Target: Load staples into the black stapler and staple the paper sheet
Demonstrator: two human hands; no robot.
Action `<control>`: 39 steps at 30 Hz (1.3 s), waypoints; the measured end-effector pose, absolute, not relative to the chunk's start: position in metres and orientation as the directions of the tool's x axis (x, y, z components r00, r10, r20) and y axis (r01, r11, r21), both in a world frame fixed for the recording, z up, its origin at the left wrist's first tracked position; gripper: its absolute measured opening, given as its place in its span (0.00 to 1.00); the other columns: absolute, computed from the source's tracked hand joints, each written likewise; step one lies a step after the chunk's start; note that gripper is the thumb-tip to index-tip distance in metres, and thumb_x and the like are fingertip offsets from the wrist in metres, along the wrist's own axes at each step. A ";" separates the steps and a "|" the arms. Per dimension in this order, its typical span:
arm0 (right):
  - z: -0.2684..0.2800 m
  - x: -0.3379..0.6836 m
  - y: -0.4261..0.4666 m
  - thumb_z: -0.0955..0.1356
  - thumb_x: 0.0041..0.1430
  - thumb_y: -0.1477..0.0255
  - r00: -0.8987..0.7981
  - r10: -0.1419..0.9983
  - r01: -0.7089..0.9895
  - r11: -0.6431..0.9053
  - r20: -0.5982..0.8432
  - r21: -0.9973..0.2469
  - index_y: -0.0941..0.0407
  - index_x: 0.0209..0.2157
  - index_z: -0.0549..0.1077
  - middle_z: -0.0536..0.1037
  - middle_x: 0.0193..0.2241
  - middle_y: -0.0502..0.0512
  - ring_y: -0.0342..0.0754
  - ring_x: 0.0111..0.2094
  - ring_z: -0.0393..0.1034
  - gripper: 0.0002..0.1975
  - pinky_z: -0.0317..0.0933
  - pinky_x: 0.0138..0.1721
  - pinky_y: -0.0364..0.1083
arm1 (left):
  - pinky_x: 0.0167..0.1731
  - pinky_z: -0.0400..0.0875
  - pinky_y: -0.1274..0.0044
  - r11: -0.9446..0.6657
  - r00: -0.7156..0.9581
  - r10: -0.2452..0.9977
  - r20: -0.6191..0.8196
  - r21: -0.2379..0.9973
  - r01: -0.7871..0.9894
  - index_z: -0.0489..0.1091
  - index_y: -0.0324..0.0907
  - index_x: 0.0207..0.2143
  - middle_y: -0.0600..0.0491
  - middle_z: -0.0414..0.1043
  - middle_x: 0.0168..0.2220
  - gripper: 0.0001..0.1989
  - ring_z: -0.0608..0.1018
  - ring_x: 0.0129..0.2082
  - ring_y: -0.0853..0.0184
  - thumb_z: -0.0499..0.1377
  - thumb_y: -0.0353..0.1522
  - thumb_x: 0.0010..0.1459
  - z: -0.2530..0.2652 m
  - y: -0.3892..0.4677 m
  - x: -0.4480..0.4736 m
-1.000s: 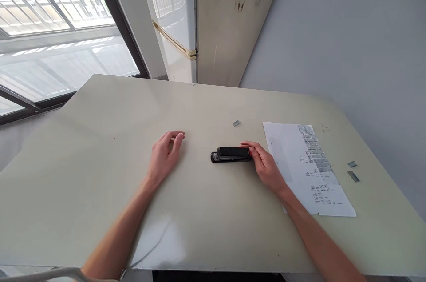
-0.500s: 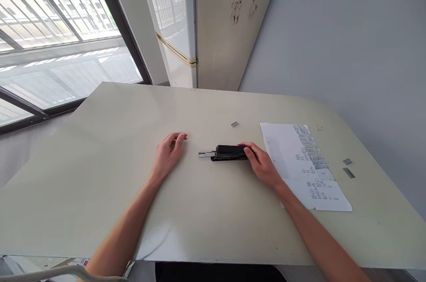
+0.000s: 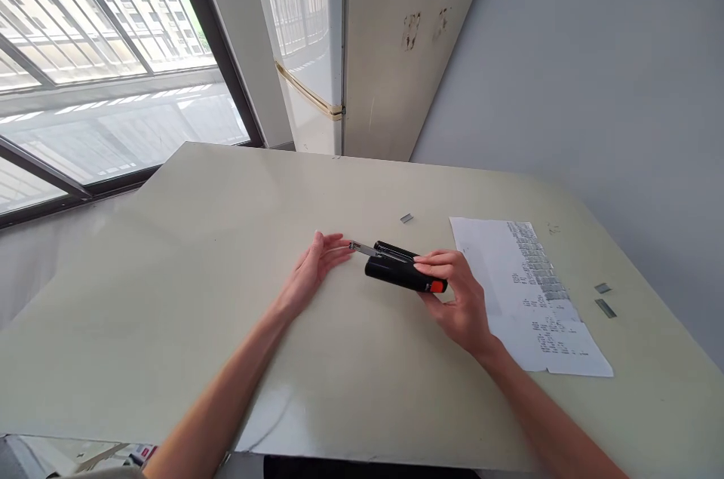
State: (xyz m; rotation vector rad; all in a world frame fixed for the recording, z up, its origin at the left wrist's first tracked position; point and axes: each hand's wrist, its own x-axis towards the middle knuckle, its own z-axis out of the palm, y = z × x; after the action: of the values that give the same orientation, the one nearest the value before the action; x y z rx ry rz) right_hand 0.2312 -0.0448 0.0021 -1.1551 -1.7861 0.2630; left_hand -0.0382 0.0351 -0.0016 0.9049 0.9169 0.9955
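Note:
My right hand (image 3: 458,298) grips a black stapler (image 3: 396,272) by its rear end, where an orange-red patch shows. The stapler is turned on its side above the table, and its metal staple tray (image 3: 363,248) sticks out of the front to the left. My left hand (image 3: 321,264) has its fingers stretched out, and their tips are at the end of that tray; whether they touch it I cannot tell. A short strip of staples (image 3: 406,218) lies on the table beyond the stapler.
To the right a printed paper sheet (image 3: 492,260) lies flat, with a row of staple strips (image 3: 537,260) along its upper right part. Two more strips (image 3: 605,308) lie near the table's right side. A fridge (image 3: 385,87) stands behind the pale table (image 3: 170,298).
My right hand has tipped the stapler onto its side, exposing the orange-red patch. My left hand has moved right and its curled fingers have straightened toward the staple tray. The view has shifted slightly.

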 end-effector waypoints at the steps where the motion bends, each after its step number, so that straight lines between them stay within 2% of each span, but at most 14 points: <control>1: 0.006 0.226 -0.046 0.70 0.64 0.81 -0.123 0.768 0.596 0.563 0.628 -0.572 0.44 0.54 0.74 0.80 0.49 0.55 0.57 0.54 0.74 0.22 0.71 0.54 0.62 | 0.63 0.70 0.62 0.369 0.319 0.911 -0.261 0.862 -0.347 0.76 0.37 0.51 0.37 0.78 0.56 0.32 0.80 0.57 0.53 0.51 0.56 0.71 -0.004 0.035 -0.037; 3: 0.011 0.215 -0.050 0.69 0.63 0.82 -0.190 0.728 0.606 0.615 0.659 -0.505 0.42 0.55 0.74 0.81 0.48 0.54 0.56 0.53 0.74 0.24 0.71 0.52 0.60 | 0.62 0.71 0.62 0.518 0.423 0.837 -0.347 0.751 -0.410 0.77 0.35 0.50 0.35 0.77 0.57 0.33 0.80 0.58 0.51 0.50 0.56 0.71 -0.008 0.034 -0.035; 5: 0.012 0.204 -0.052 0.68 0.64 0.82 -0.258 0.708 0.619 0.643 0.657 -0.450 0.40 0.54 0.75 0.82 0.49 0.53 0.55 0.52 0.76 0.24 0.71 0.51 0.59 | 0.63 0.70 0.60 0.596 0.498 0.785 -0.369 0.669 -0.444 0.77 0.35 0.51 0.35 0.76 0.59 0.32 0.77 0.62 0.49 0.50 0.55 0.71 -0.009 0.033 -0.035; 9: 0.003 0.189 -0.056 0.66 0.67 0.80 -0.370 0.693 0.662 0.664 0.619 -0.348 0.38 0.49 0.79 0.84 0.49 0.49 0.53 0.50 0.78 0.21 0.66 0.52 0.58 | 0.66 0.67 0.58 0.612 0.509 0.784 -0.355 0.577 -0.541 0.76 0.38 0.51 0.39 0.74 0.62 0.25 0.73 0.66 0.51 0.51 0.48 0.72 -0.009 0.030 -0.036; 13: 0.000 0.183 -0.057 0.66 0.70 0.77 -0.392 0.659 0.687 0.674 0.642 -0.272 0.37 0.47 0.80 0.85 0.46 0.47 0.51 0.48 0.79 0.19 0.63 0.48 0.56 | 0.67 0.66 0.59 0.594 0.458 0.803 -0.380 0.557 -0.580 0.77 0.40 0.47 0.43 0.78 0.57 0.18 0.75 0.64 0.53 0.54 0.42 0.71 -0.009 0.029 -0.035; 19: 0.013 0.190 -0.055 0.67 0.65 0.82 -0.321 0.638 0.693 0.662 0.700 -0.285 0.37 0.52 0.78 0.85 0.47 0.48 0.53 0.47 0.79 0.25 0.65 0.46 0.56 | 0.63 0.71 0.60 0.520 0.321 0.854 -0.410 0.643 -0.562 0.78 0.40 0.42 0.43 0.81 0.49 0.15 0.81 0.57 0.54 0.55 0.39 0.69 -0.010 0.029 -0.030; 21: 0.017 0.195 -0.055 0.68 0.63 0.82 -0.297 0.632 0.702 0.653 0.716 -0.285 0.37 0.52 0.78 0.85 0.46 0.49 0.55 0.47 0.79 0.25 0.67 0.46 0.58 | 0.59 0.75 0.62 0.484 0.281 0.875 -0.395 0.682 -0.548 0.77 0.40 0.40 0.43 0.81 0.46 0.13 0.83 0.52 0.56 0.56 0.39 0.68 -0.011 0.030 -0.030; 23: 0.021 0.201 -0.053 0.70 0.62 0.83 -0.262 0.633 0.701 0.644 0.729 -0.307 0.37 0.52 0.77 0.84 0.46 0.50 0.56 0.48 0.78 0.26 0.69 0.47 0.60 | 0.50 0.79 0.66 0.455 0.258 0.890 -0.375 0.710 -0.537 0.76 0.40 0.38 0.44 0.79 0.40 0.11 0.83 0.43 0.60 0.57 0.38 0.67 -0.011 0.030 -0.030; 25: 0.024 0.204 -0.052 0.71 0.61 0.83 -0.207 0.644 0.686 0.632 0.736 -0.360 0.38 0.53 0.77 0.83 0.46 0.52 0.58 0.48 0.77 0.26 0.71 0.46 0.61 | 0.36 0.77 0.72 0.419 0.227 0.908 -0.353 0.748 -0.515 0.73 0.41 0.35 0.51 0.71 0.31 0.10 0.77 0.30 0.67 0.59 0.37 0.67 -0.010 0.029 -0.031; 28: 0.027 0.208 -0.049 0.72 0.62 0.81 -0.108 0.667 0.657 0.605 0.737 -0.450 0.41 0.53 0.77 0.82 0.46 0.54 0.58 0.48 0.76 0.24 0.73 0.47 0.62 | 0.23 0.63 0.79 0.357 0.159 0.934 -0.320 0.807 -0.470 0.72 0.42 0.34 0.60 0.52 0.24 0.10 0.61 0.22 0.73 0.62 0.39 0.65 -0.006 0.025 -0.034; 31: 0.029 0.209 -0.046 0.73 0.61 0.82 -0.054 0.660 0.647 0.594 0.749 -0.477 0.44 0.50 0.78 0.82 0.45 0.54 0.57 0.48 0.76 0.21 0.74 0.47 0.62 | 0.23 0.54 0.80 0.249 0.082 0.969 -0.235 0.921 -0.299 0.75 0.43 0.45 0.62 0.45 0.27 0.13 0.54 0.23 0.73 0.67 0.40 0.62 0.000 0.018 -0.034; 33: 0.029 0.209 -0.045 0.73 0.61 0.82 -0.041 0.654 0.645 0.595 0.756 -0.480 0.46 0.49 0.78 0.82 0.45 0.54 0.56 0.48 0.77 0.20 0.75 0.47 0.60 | 0.25 0.54 0.80 0.141 0.068 0.989 -0.135 0.986 -0.090 0.73 0.46 0.56 0.62 0.44 0.29 0.22 0.52 0.24 0.73 0.68 0.39 0.60 0.002 0.014 -0.033; 35: 0.029 0.209 -0.045 0.73 0.61 0.83 -0.037 0.657 0.640 0.594 0.753 -0.487 0.46 0.49 0.78 0.82 0.45 0.54 0.55 0.48 0.77 0.20 0.75 0.47 0.59 | 0.26 0.54 0.80 0.067 0.098 0.993 -0.072 0.996 0.062 0.69 0.47 0.62 0.61 0.44 0.31 0.29 0.51 0.25 0.73 0.67 0.38 0.60 0.001 0.012 -0.031; 39: 0.027 0.207 -0.046 0.73 0.61 0.84 -0.054 0.659 0.631 0.605 0.751 -0.486 0.47 0.50 0.78 0.82 0.45 0.55 0.55 0.48 0.76 0.21 0.74 0.46 0.59 | 0.27 0.54 0.79 0.027 0.174 0.984 -0.048 0.993 0.117 0.65 0.45 0.67 0.60 0.45 0.32 0.33 0.51 0.26 0.72 0.65 0.36 0.60 -0.005 0.010 -0.027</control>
State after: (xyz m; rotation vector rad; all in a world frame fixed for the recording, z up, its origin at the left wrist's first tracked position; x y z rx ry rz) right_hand 0.2067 -0.0464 0.0269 -1.0624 -1.7363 0.0315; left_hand -0.0270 0.0101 -0.0046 1.3429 1.1757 0.9933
